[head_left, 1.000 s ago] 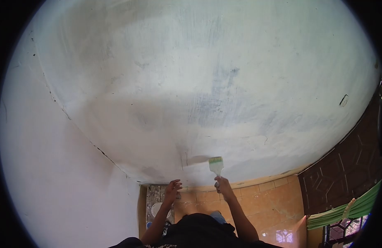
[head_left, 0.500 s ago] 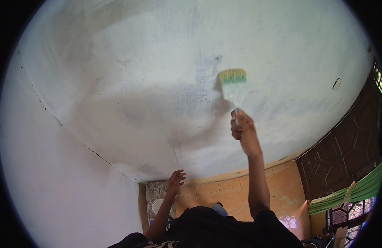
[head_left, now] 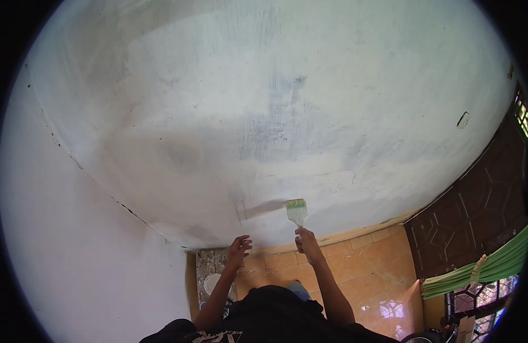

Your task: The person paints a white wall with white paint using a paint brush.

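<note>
A wide paintbrush (head_left: pixel 297 213) is gripped by its handle in my right hand (head_left: pixel 309 245), bristles pointing up. The bristles are pale yellow with green near their base, and white paint covers the ferrule. Behind the brush stands the unevenly whitened wall (head_left: pixel 190 103), with grey-blue streaks near its middle and the brush's shadow falling to the left. My left hand (head_left: pixel 238 252) is raised low in front of the same wall, holding nothing, its fingers loosely bent and apart.
A white container (head_left: pixel 212 282) stands on a paint-spattered surface (head_left: pixel 207 260) at lower left. Orange tiles (head_left: pixel 355 274) cover the floor. To the right are a dark brown door (head_left: pixel 470 200), a green curtain (head_left: pixel 481 273) and a window; a switch plate (head_left: pixel 463 120) sits on the wall.
My right hand has brought the paintbrush down and slightly left, from mid-wall to near the wall's lower edge. The left hand has stayed nearly in place.
</note>
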The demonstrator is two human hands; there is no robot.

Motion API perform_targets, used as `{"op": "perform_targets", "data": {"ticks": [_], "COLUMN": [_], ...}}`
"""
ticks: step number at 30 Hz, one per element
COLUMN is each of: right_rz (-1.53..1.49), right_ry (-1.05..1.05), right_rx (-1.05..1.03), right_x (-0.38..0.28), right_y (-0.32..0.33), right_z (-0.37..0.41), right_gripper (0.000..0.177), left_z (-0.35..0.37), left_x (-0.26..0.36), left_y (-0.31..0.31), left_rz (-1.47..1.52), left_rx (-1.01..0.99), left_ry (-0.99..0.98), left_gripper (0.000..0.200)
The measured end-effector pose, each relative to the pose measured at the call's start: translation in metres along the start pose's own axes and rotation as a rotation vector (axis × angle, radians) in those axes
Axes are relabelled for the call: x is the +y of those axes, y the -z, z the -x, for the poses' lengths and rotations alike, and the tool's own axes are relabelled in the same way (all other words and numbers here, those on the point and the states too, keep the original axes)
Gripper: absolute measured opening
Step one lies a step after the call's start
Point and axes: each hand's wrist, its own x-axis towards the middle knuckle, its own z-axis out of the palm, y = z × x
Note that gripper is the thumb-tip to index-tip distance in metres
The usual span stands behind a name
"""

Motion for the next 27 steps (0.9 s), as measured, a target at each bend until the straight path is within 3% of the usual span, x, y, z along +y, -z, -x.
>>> {"op": "perform_targets", "data": {"ticks": [4,8,11,14,17,21,25,27], "right_rz": [-0.064,0.084,0.159,0.173,0.165,0.072,-0.002,0.165], "right_ry": [0.12,0.271,0.434,0.605,0.638,0.614,0.254,0.164], "right_rx": [-0.161,-0.225,-0.184,-0.128,0.0,0.022,0.066,0.122], "right_x": [-0.099,-0.189,-0.247,-0.264,-0.212,-0.071,0.015,0.049], "right_y": [-0.022,-0.04,-0.054,-0.056,-0.045,-0.023,-0.011,0.005], "right_z": [0.041,0.079,0.102,0.076,0.015,-0.038,-0.03,-0.025], "right_gripper": [0.031,0.031,0.033,0.038,0.037,0.042,0.041,0.039], "left_z": [-0.001,0.007,0.006,0.009,0.005,0.007,0.01,0.009], "left_x": [-0.005,0.003,-0.001,0.001,-0.005,-0.007,-0.008,-0.011], "left_y": [-0.005,-0.013,-0.013,-0.015,-0.012,-0.007,-0.001,0.001], "left_rz": [-0.002,-0.01,0.002,-0.015,-0.012,0.01,0.007,0.01], "left_rx": [-0.024,-0.037,-0.038,-0.036,-0.032,-0.013,0.001,0.0], "left_ry": [-0.001,0.011,0.005,0.013,0.01,-0.022,-0.004,0.004], "left_gripper": [0.032,0.032,0.033,0.033,0.033,0.033,0.032,0.032]}}
